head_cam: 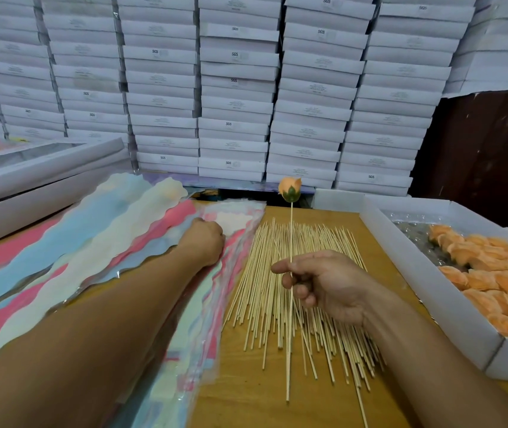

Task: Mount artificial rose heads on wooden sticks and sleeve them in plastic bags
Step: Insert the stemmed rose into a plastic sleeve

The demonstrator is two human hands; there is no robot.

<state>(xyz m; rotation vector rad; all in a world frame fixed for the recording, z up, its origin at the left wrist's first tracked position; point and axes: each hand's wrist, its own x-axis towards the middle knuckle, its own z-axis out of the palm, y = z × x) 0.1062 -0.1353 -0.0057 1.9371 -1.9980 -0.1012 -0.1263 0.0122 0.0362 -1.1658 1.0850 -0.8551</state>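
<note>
Here, a thin, pale wooden stick (290, 304) stands nearly upright above the table, topped by an orange fabric rose head (290, 189) with a green calyx at its base. The right hand (323, 285) pinches the stick about halfway up between thumb and index finger, the other fingers loosely curled below, palm turned inward. Beneath it a loose fan of bare wooden sticks (293, 291) lies spread on the tan wooden table (246, 393). The left hand (205, 242) reaches forward with the forearm stretched out, its fingers curled down onto a stack of glossy plastic bags (234, 223) with wavy edges and pink, blue and cream bands; whether it actually grips one I cannot tell. To the right, a shallow white cardboard tray (425, 285) holds rows of soft orange rose heads (490, 279). Flat white boxes (237, 88) are stacked in tall columns behind.
</note>
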